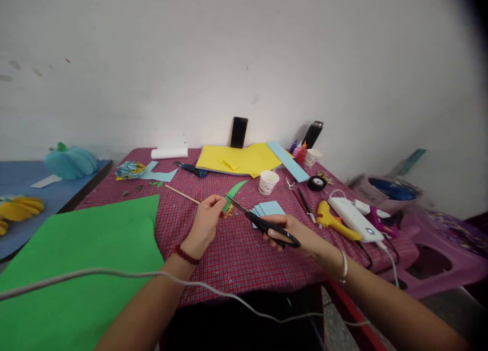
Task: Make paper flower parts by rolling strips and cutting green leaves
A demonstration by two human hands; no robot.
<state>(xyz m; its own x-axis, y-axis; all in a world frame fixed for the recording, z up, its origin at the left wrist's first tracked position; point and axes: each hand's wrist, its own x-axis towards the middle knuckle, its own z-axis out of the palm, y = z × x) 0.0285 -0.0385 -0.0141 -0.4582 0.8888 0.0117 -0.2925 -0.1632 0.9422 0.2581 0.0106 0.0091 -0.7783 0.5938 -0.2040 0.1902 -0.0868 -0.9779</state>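
Between the fingers of my left hand (209,215) is a narrow, curved strip of green paper (235,192) that tapers to a point. My right hand (286,230) grips black-handled scissors (263,221), their blades reaching left to the strip beside my left fingertips. Whether the blades are parted is too small to tell. A thin wooden stick (182,194) lies on the cloth, its right end passing behind my left hand. Under the scissors sit several light blue paper pieces (273,208), partly covered. Small yellow scraps (230,209) lie just below the strip.
A large green sheet (95,244) covers the left side of the checked tablecloth (229,269). Yellow paper (244,158), a paper cup (269,182) and a phone (239,132) stand or lie behind. A yellow glue gun (335,221) and white power strip (354,218) are right. A cable (183,280) crosses in front.
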